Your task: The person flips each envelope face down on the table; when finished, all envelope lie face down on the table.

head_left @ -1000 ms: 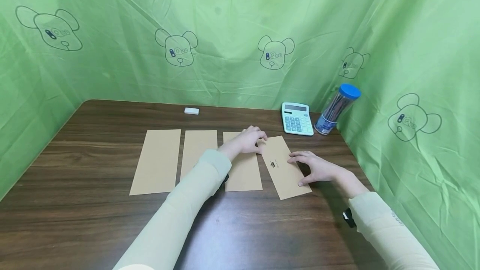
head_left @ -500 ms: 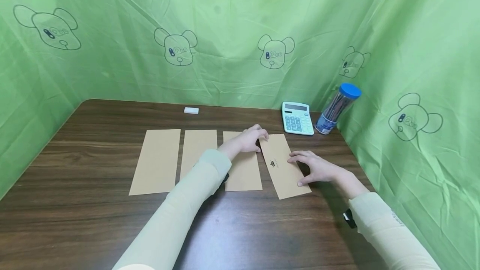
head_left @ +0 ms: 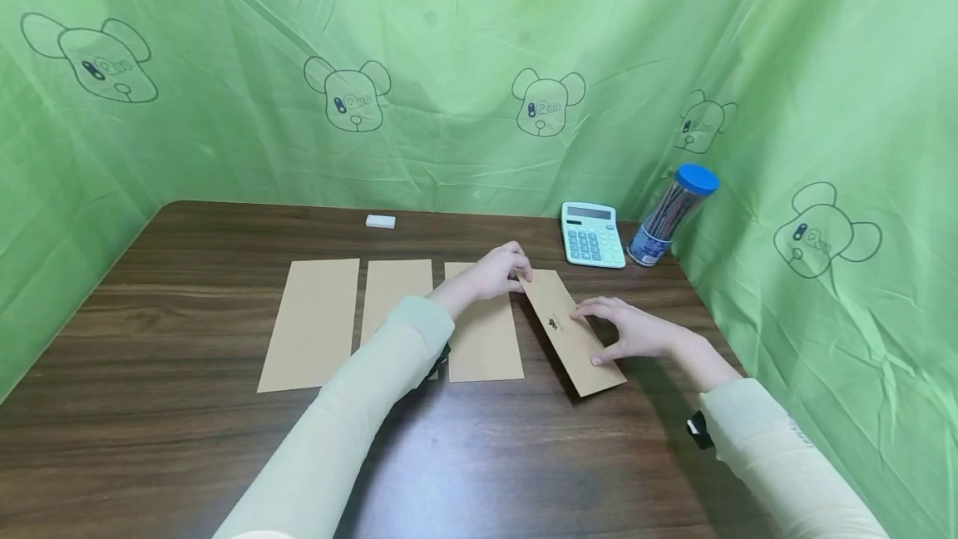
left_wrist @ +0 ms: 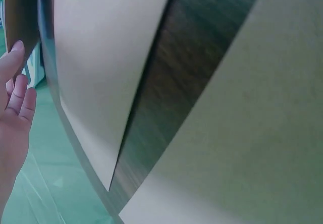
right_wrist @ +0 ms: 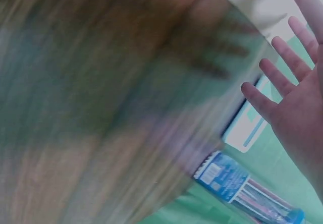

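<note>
A brown paper envelope (head_left: 566, 329) with a small black crown print lies aslant at the right end of a row of brown paper pieces. Its left edge is raised, with a shadow on the table beneath. My left hand (head_left: 496, 271) pinches its upper left corner; in the left wrist view, the thumb (left_wrist: 17, 48) lies on the paper. At the envelope's right edge, my right hand (head_left: 632, 329) touches it with spread fingers. Those fingers look straight in the right wrist view, around the right hand (right_wrist: 300, 90). Three plain brown pieces, the nearest one (head_left: 485, 343) included, lie flat left of the envelope.
A light blue calculator (head_left: 592, 235) stands behind the envelope. Beside it, a clear tube with a blue lid (head_left: 671, 219) holds thin sticks. A small white block (head_left: 380, 222) lies at the back of the wooden table (head_left: 150, 339). Green curtains (head_left: 449, 65) enclose the table.
The envelope's left edge has risen off the table and its lower end has shifted slightly right. My left hand has moved up a little with the corner. The right hand has barely moved.
</note>
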The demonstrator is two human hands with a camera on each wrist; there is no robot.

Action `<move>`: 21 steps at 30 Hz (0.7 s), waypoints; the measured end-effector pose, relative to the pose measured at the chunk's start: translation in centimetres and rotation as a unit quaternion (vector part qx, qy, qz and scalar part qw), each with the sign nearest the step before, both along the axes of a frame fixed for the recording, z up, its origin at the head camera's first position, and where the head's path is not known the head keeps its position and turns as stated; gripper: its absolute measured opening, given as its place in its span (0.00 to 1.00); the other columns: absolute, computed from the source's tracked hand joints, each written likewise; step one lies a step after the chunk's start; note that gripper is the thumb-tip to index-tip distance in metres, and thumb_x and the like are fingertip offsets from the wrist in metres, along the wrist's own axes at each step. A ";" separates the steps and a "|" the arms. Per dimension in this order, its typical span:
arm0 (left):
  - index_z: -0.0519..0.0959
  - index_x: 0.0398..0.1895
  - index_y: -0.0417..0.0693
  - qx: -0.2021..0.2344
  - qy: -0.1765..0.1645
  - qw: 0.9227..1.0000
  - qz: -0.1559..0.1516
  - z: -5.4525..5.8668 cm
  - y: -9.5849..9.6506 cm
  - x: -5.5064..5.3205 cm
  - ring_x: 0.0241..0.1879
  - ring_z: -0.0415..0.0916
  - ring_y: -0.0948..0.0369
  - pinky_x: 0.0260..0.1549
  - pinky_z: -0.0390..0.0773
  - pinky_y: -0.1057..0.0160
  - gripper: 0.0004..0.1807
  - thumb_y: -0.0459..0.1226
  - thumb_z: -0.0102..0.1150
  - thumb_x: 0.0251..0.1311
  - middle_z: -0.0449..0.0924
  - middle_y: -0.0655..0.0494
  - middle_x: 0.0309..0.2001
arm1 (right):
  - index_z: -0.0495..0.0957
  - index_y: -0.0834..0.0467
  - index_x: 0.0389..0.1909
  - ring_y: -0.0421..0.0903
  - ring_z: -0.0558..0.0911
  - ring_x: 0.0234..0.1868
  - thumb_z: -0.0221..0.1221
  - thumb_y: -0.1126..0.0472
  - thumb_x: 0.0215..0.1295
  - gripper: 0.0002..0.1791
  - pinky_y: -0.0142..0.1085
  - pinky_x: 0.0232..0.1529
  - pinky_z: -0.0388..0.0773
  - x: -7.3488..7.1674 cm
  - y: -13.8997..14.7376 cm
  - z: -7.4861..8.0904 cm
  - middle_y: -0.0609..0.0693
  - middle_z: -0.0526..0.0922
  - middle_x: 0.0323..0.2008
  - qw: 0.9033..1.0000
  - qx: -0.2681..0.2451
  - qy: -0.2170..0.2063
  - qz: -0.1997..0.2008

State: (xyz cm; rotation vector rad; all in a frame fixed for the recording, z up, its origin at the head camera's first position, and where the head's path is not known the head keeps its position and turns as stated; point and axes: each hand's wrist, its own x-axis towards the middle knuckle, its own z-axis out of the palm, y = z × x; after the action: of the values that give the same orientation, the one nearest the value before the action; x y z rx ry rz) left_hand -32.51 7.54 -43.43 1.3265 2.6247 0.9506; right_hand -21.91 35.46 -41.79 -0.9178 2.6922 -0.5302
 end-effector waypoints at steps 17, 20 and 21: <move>0.81 0.31 0.47 0.027 0.028 0.999 -0.003 2.4 -0.7 0.5 0.40 0.78 0.56 0.43 0.76 0.66 0.04 0.37 0.66 0.55 0.75 0.53 0.39 | 0.69 0.58 0.61 0.48 0.75 0.56 0.65 0.47 0.57 0.34 0.44 0.54 0.75 2.0 -4.6 4.8 0.51 0.73 0.58 0.998 -0.036 0.046 0.002; 0.80 0.31 0.48 0.025 0.020 1.000 0.000 2.9 -0.9 0.7 0.41 0.77 0.55 0.43 0.75 0.65 0.04 0.38 0.65 0.56 0.75 0.54 0.37 | 0.69 0.59 0.61 0.47 0.79 0.50 0.66 0.55 0.57 0.31 0.43 0.50 0.77 2.3 -5.0 5.2 0.51 0.74 0.58 0.998 -0.037 0.057 0.005; 0.80 0.31 0.49 0.025 0.022 0.999 0.001 3.0 -0.9 0.7 0.40 0.77 0.56 0.43 0.75 0.65 0.04 0.38 0.65 0.56 0.75 0.54 0.37 | 0.69 0.58 0.61 0.47 0.79 0.49 0.66 0.58 0.57 0.30 0.43 0.50 0.77 2.4 -5.1 5.4 0.51 0.74 0.57 0.997 -0.036 0.063 0.005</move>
State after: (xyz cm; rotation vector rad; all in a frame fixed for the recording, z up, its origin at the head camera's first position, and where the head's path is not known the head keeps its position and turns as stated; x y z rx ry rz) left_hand -31.84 6.61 -40.40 1.3720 2.6503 1.0053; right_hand -19.53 30.36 -36.41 -1.0172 2.7945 -0.5906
